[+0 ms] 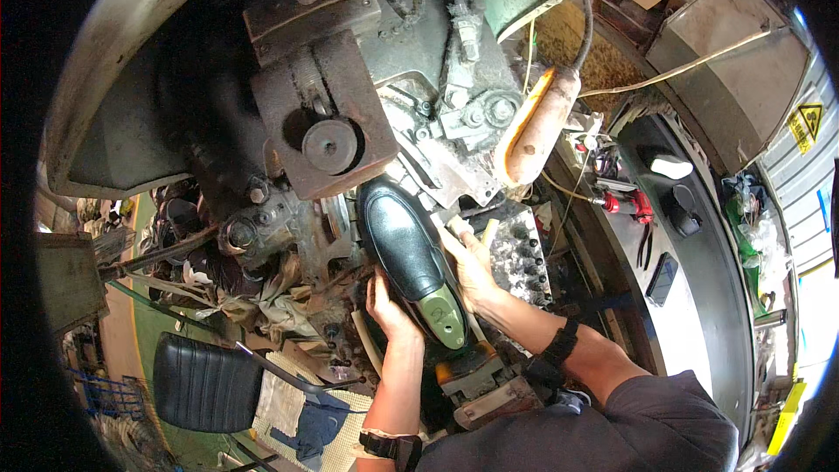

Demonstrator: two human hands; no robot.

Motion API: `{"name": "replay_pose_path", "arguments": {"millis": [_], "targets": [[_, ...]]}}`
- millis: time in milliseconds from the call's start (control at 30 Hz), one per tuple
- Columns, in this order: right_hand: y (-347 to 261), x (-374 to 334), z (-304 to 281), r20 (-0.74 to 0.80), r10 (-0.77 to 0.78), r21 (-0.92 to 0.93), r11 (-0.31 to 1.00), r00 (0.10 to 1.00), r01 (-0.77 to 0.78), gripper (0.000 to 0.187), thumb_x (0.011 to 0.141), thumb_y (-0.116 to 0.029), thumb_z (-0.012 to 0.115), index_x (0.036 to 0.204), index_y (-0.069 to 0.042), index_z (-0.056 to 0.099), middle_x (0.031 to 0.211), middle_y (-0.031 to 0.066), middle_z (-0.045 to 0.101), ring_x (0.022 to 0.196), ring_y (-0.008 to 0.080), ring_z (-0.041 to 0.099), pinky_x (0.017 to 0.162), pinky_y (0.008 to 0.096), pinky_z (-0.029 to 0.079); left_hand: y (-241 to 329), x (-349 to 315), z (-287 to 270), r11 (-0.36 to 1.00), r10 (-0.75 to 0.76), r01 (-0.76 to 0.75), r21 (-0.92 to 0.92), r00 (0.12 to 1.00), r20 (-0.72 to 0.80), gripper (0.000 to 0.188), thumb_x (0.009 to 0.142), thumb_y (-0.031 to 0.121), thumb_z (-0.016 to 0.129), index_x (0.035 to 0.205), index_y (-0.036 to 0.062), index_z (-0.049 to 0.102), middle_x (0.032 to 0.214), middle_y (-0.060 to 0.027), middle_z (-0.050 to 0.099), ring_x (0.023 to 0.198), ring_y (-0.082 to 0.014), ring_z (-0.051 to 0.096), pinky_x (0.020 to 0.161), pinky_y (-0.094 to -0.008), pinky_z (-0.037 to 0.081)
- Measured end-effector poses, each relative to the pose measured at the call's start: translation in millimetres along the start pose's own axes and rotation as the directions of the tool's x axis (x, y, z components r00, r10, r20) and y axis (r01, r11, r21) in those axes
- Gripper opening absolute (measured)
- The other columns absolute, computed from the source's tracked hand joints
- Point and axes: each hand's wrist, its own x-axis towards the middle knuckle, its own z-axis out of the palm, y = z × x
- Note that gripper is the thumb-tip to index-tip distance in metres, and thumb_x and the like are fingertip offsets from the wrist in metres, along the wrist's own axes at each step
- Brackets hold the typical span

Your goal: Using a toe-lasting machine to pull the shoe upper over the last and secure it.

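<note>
A black leather shoe upper (pixel 400 236) is stretched over a green shoe last (pixel 442 316), its toe pointing up into the machine (pixel 325 114). My left hand (pixel 391 308) supports it from the left side near the heel end, its fingers partly hidden by the shoe. On the other side my right hand (pixel 470 264) presses along the upper's edge, fingers reaching forward toward the toe. The toe sits just under a dark metal block with a round knob (pixel 331 147), close to the machine's metal jaws; whether it touches them I cannot tell.
A worklight in a worn housing (pixel 540 129) hangs at the right of the machine. Farther right, a conveyor bench (pixel 706 297) carries a phone (pixel 662 278) and a red tool (pixel 629 203). A black chair (pixel 208 382) stands at lower left, beside a pile of scraps (pixel 253 306).
</note>
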Motion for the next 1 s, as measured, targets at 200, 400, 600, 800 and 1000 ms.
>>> {"name": "replay_pose_path", "arguments": {"millis": [200,400,600,800,1000], "targets": [[-2,-8,1,0.055,0.032,0.064,0.997,0.998,-0.035,0.061,0.094,-0.02,0.071,0.143,0.003,0.044,0.132,0.0186,0.056,0.121,0.0209,0.055,0.102,0.0307,0.046,3,4,-11,0.993,-0.112,0.114,-0.044,0.993,0.042,0.034,0.102,0.027,0.056,0.119,-0.0013,0.066,0.114,-0.0084,0.069,0.101,-0.0207,0.065,0.091,-0.0358,0.051],[-56,-7,-73,0.111,0.109,-0.443,0.895,0.988,-0.049,0.062,0.097,-0.015,0.067,0.143,0.006,0.033,0.103,0.0231,0.071,0.081,0.0239,0.073,0.073,0.0316,0.062,58,-16,-61,0.948,0.03,-0.021,0.317,0.999,-0.024,0.036,0.098,0.028,0.064,0.119,-0.0012,0.062,0.116,-0.0147,0.067,0.106,-0.0222,0.063,0.096,-0.0385,0.049],[-44,66,-254,-0.001,-0.176,-0.882,0.463,0.984,0.082,0.11,0.09,-0.029,0.073,0.157,-0.003,-0.009,0.157,0.025,0.032,0.145,0.036,0.033,0.123,0.0404,0.027,58,40,-217,0.707,0.497,-0.185,0.682,0.817,-0.294,0.034,0.09,0.01,0.068,0.119,-0.0063,0.062,0.112,-0.0126,0.067,0.1,-0.0226,0.063,0.09,-0.0342,0.049],[-47,72,-271,-0.132,-0.127,-0.934,0.348,0.983,-0.081,0.106,0.084,-0.028,0.077,0.156,-0.003,0.003,0.146,0.0282,0.047,0.132,0.0347,0.052,0.106,0.0398,0.047,63,13,-256,0.727,0.328,-0.096,0.68,0.918,-0.221,0.031,0.088,0.009,0.07,0.116,-0.0028,0.065,0.098,-0.0046,0.064,0.081,-0.0106,0.057,0.066,-0.0258,0.045],[-32,42,-249,-0.351,-0.079,-0.879,0.372,0.933,-0.299,0.104,0.077,-0.015,0.077,0.158,0.0,0.015,0.117,0.0188,0.07,0.105,0.0263,0.068,0.088,0.0338,0.052,92,-31,-392,0.743,0.164,0.229,0.63,0.849,-0.502,0.031,0.089,0.006,0.066,0.12,0.0013,0.061,0.086,-0.0059,0.065,0.067,-0.014,0.059,0.055,-0.0318,0.045]]}}
